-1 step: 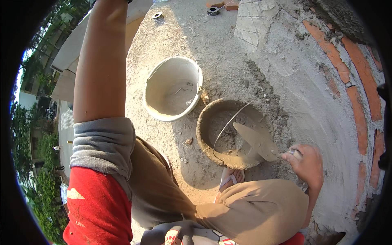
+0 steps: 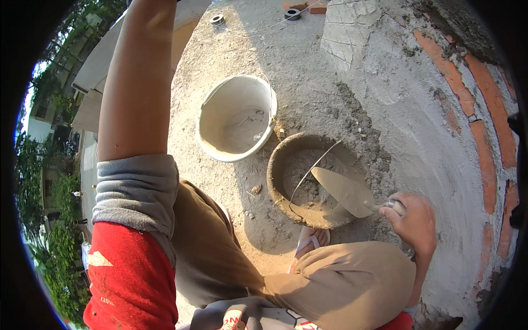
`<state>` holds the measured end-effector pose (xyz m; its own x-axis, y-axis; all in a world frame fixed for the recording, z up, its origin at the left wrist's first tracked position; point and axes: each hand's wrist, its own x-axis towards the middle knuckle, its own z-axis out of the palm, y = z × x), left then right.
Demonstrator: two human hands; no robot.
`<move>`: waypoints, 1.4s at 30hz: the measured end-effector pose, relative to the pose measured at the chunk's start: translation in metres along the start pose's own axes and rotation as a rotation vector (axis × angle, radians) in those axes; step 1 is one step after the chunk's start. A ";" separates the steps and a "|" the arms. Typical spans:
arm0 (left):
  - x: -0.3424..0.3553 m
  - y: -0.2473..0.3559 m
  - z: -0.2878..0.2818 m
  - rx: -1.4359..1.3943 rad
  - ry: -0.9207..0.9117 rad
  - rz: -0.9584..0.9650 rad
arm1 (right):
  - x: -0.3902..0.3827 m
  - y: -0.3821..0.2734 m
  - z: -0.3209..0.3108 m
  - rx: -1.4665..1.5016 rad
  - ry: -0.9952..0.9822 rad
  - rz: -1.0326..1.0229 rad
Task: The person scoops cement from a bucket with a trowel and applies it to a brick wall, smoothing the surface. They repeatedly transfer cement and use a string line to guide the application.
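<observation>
My right hand (image 2: 411, 217) grips the handle of a trowel (image 2: 344, 191), its mortar-smeared blade reaching over a round mortar bucket (image 2: 283, 195) with a wire handle and wet grey mortar inside. My left forearm stretches up along the left side to the top edge, where my left hand is out of view. Beyond the mortar bucket, slightly to its left, stands a white bucket (image 2: 208, 129) with some grit in its bottom. My sandalled foot is just below the mortar bucket.
A brick wall (image 2: 483, 159) with grey render runs along my right. Two dark spools (image 2: 293, 15) with pale line lie at the far edge of the rough ground (image 2: 214, 66), beside brick pieces (image 2: 317, 10). Greenery and a paved area show down to my left.
The view has shifted very slightly, and the trowel in my right hand sits marginally lower. Otherwise the scene looks the same.
</observation>
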<state>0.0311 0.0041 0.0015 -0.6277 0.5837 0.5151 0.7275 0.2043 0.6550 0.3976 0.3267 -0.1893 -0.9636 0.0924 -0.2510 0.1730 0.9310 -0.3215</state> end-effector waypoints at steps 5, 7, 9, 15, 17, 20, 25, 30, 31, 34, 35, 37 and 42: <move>-0.008 -0.018 -0.008 0.165 -0.130 -0.153 | 0.036 -0.032 -0.008 -0.350 -0.141 -0.206; -0.036 -0.044 -0.001 0.342 -0.139 -0.204 | 0.051 -0.040 -0.011 -0.420 -0.188 -0.262; -0.086 -0.083 0.028 0.552 -0.198 -0.166 | 0.063 -0.046 -0.014 -0.430 -0.205 -0.297; -0.266 -0.195 0.119 0.606 -0.826 -0.527 | 0.081 -0.070 -0.031 -0.449 -0.308 -0.306; -0.296 -0.215 0.141 0.590 -0.825 -0.619 | 0.084 -0.077 -0.036 -0.436 -0.336 -0.333; -0.316 -0.230 0.163 0.590 -0.809 -0.644 | 0.087 -0.082 -0.038 -0.422 -0.365 -0.329; -0.324 -0.240 0.184 0.612 -0.782 -0.606 | 0.085 -0.080 -0.030 -0.308 -0.327 -0.165; -0.336 -0.244 0.185 0.540 -0.663 -0.604 | 0.083 -0.084 -0.029 -0.294 -0.316 -0.193; -0.336 -0.244 0.185 0.504 -0.636 -0.623 | 0.083 -0.085 -0.030 -0.296 -0.321 -0.171; -0.328 -0.243 0.178 0.443 -0.666 -0.694 | 0.082 -0.084 -0.032 -0.292 -0.347 -0.132; -0.321 -0.242 0.175 0.428 -0.691 -0.722 | 0.081 -0.083 -0.032 -0.291 -0.341 -0.160; -0.307 -0.241 0.161 0.320 -0.466 -0.766 | 0.079 -0.078 -0.032 -0.272 -0.355 -0.140; -0.290 -0.214 0.149 0.142 0.211 -0.881 | 0.075 -0.076 -0.029 -0.253 -0.312 -0.173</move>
<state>0.0987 -0.0918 -0.3711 -0.9991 0.0179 -0.0391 -0.0201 0.6104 0.7918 0.3065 0.2734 -0.1573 -0.8593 -0.1475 -0.4897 -0.0782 0.9841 -0.1592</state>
